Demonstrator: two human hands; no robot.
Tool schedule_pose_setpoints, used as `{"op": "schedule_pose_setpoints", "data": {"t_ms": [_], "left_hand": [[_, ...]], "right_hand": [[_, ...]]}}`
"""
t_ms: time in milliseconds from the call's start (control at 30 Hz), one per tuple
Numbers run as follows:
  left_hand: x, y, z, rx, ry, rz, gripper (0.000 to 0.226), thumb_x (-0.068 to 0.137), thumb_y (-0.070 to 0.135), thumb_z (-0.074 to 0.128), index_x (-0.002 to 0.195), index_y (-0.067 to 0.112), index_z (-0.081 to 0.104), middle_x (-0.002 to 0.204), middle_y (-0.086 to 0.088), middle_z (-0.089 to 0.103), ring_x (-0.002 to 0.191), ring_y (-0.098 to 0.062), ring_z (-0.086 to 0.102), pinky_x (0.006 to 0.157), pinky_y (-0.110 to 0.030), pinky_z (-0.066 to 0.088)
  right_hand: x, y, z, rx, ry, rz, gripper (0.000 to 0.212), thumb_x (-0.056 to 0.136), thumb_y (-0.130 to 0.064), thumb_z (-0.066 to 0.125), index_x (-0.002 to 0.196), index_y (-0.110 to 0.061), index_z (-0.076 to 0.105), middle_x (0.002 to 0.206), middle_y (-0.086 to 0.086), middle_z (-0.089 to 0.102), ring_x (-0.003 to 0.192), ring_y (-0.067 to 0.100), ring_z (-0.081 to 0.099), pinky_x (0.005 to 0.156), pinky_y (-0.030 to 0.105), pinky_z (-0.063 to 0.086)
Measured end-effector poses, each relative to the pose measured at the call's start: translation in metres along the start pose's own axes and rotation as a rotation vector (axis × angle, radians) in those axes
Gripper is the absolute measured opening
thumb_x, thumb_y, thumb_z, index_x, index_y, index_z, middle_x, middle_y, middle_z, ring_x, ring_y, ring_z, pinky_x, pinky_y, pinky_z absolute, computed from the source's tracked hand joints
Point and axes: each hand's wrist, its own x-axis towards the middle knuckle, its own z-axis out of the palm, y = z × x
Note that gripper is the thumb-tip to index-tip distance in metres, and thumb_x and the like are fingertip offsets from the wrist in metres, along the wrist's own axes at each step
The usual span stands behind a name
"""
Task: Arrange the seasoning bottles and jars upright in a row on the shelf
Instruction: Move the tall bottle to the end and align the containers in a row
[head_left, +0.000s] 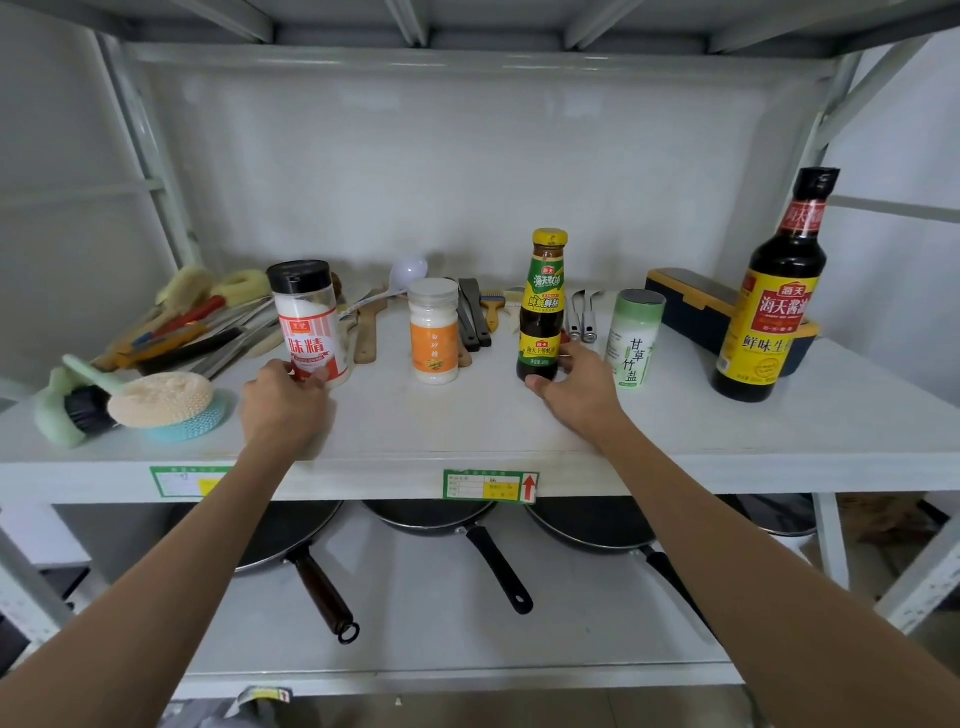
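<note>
Left hand (284, 402) grip closed on MSG jar (310, 322); right hand (576, 387) grip closed on oyster sauce bottle (543, 312), both upright.

Matt white shelf (467, 426), glossy dark glass bottle (540, 312), clear plastic jar (310, 322)

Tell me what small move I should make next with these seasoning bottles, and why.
Probably slide the tall soy sauce bottle left toward the green salt shaker. All five containers already stand upright, but that bottle sits apart at the right end, so closing its gap would likely even the row.
</note>
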Motion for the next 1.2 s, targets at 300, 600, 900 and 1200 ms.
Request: {"op": "schedule_pose_setpoints", "data": {"t_ms": [300,600,900,1200], "left_hand": [[0.005,-0.009,0.008,0.069,0.016,0.090,0.047,0.095,0.040,0.053,0.126,0.004,0.054,0.114,-0.019,0.066,0.097,-0.038,0.062,0.076,-0.042,0.050],[0.005,-0.010,0.008,0.064,0.021,0.059,0.042,0.094,0.039,0.052,0.119,0.005,0.056,0.107,-0.021,0.066,0.095,-0.043,0.061,0.077,-0.046,0.049],[0.004,-0.010,0.008,0.096,0.013,0.079,0.043,0.095,0.040,0.050,0.119,0.005,0.057,0.105,-0.019,0.067,0.090,-0.039,0.062,0.071,-0.042,0.048],[-0.002,-0.005,0.002,0.078,-0.004,0.052,0.035,0.095,0.031,0.051,0.115,0.004,0.061,0.101,-0.018,0.066,0.082,-0.034,0.055,0.073,-0.040,0.046]], "right_hand": [[-0.027,0.004,-0.061,0.061,0.698,-0.071,0.036,0.076,0.006,0.062,0.106,-0.005,0.046,0.106,0.011,0.051,0.095,0.022,0.051,0.080,0.024,0.045],[-0.006,0.066,-0.145,-0.167,0.520,0.307,0.061,0.082,-0.027,0.076,0.128,-0.001,0.045,0.129,0.023,0.056,0.116,0.041,0.055,0.092,0.044,0.047],[-0.002,0.069,-0.146,-0.221,0.481,0.258,0.054,0.085,-0.026,0.074,0.125,-0.001,0.048,0.126,0.024,0.058,0.117,0.042,0.054,0.091,0.045,0.046],[-0.006,0.066,-0.146,-0.181,0.465,0.282,0.062,0.083,-0.021,0.077,0.129,-0.001,0.041,0.132,0.022,0.054,0.119,0.041,0.053,0.094,0.046,0.047]]}}
